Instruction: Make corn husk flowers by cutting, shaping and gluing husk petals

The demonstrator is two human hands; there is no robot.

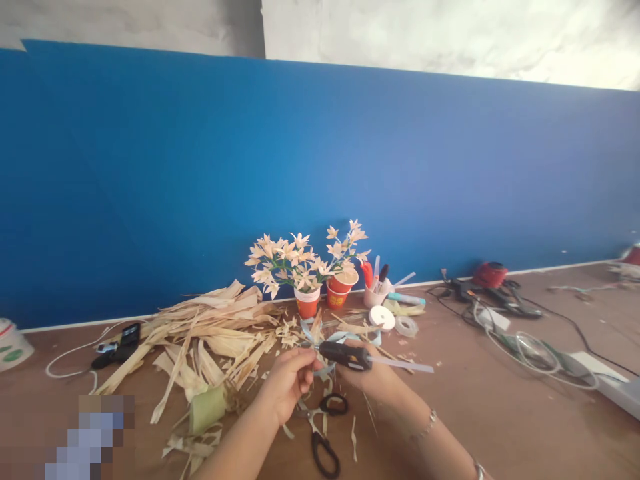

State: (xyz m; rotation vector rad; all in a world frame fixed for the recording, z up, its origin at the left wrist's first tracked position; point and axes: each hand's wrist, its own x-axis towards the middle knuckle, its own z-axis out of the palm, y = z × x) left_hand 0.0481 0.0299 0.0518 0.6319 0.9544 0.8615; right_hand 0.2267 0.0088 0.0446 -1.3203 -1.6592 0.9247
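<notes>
My right hand (370, 377) is closed round a black glue gun (347, 356); a clear glue stick (403, 365) juts from its back end toward the right. The gun's tip points left, close to the fingers of my left hand (294, 377). With thumb and fingertips, my left hand pinches a pale blue strip (325, 369); how its end sits in the fingers is partly hidden. Below both hands lie scissors (326, 450) with black handles, blades spread. Behind them stand pale husk flowers (290, 257) in a red and white paper cup (307, 303).
Dried corn husks (215, 327) are heaped on the left, beside a green roll (207, 409). Near the blue wall (320, 160) are another red cup (339, 297), a white roll (381, 318), a clear tape roll (406, 326) and a tool cup (375, 293). Cables (540, 360) lie right.
</notes>
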